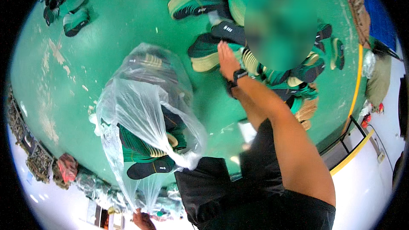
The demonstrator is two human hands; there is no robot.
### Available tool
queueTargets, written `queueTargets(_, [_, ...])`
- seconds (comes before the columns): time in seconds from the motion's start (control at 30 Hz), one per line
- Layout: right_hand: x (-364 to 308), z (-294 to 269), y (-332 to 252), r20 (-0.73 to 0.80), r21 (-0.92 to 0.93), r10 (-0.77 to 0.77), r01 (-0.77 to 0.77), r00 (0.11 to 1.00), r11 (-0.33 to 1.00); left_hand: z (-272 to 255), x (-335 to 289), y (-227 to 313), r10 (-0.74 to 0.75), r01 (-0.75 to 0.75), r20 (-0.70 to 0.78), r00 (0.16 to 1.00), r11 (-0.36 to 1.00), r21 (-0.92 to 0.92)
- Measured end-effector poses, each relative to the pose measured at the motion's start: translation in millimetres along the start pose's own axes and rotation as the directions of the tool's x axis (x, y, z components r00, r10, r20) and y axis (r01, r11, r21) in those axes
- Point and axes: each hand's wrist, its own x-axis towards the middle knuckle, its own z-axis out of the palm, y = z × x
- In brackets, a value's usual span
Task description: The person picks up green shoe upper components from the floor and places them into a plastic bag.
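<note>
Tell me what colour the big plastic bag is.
The plastic bag is clear with a whitish haze, seen in the head view.

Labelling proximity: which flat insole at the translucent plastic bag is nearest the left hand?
The lowest one: the black insole with its rounded end pointing left. Other insoles at the bag sit farther up, away from the left hand.

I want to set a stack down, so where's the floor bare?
The widest bare patch of green floor lies between the plastic bag and the small insole stacks at upper left. A narrower strip runs between the bag and your right hand. It's crowded beyond that hand and to its right, where large insole piles spread.
</note>
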Motion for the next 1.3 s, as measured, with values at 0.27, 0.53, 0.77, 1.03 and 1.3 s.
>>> queueTargets(0.27, [77.0, 49.1, -10.8, -0.159, 0.389, -0.193, 0.241, 0.968, 0.889, 49.8, -21.6, -59.1, -0.183, 0.185, 0.056, 0.981, 0.982, -0.038])
queueTargets(0.53, [101.0, 43.9, -32.1, 0.049, 0.268, 0.015, -0.028, 0.999, 0.963, 47.6, 2.2, -27.7, -0.043, 0.009, -0.097, 0.994, 0.945, -0.328])
queueTargets(0.77, [-32.9, -140.2, -17.5, 0.164, 0.932, 0.263, -0.237, 0.951, 0.276, 18.9, -9.2, -27.9, -0.004, -0.003, -0.008, 1.0, 0.736, -0.677])
queueTargets(1.03, [-161.3, -421.7, -146.2, -0.09, 0.925, -0.37, 0.215, 0.925, 0.313, 11.9, 5.0, -67.8, 0.001, 0.197, 0.232, 0.973, 0.52, -0.831])
queueTargets(1.3, [-127.1, -318.1, -392.7, 0.407, 0.796, -0.865, 0.351, 0.295, 0.494, -23.8, 11.1, -81.8, 0.053, 0.15, 0.181, 0.982, 0.366, -0.919])
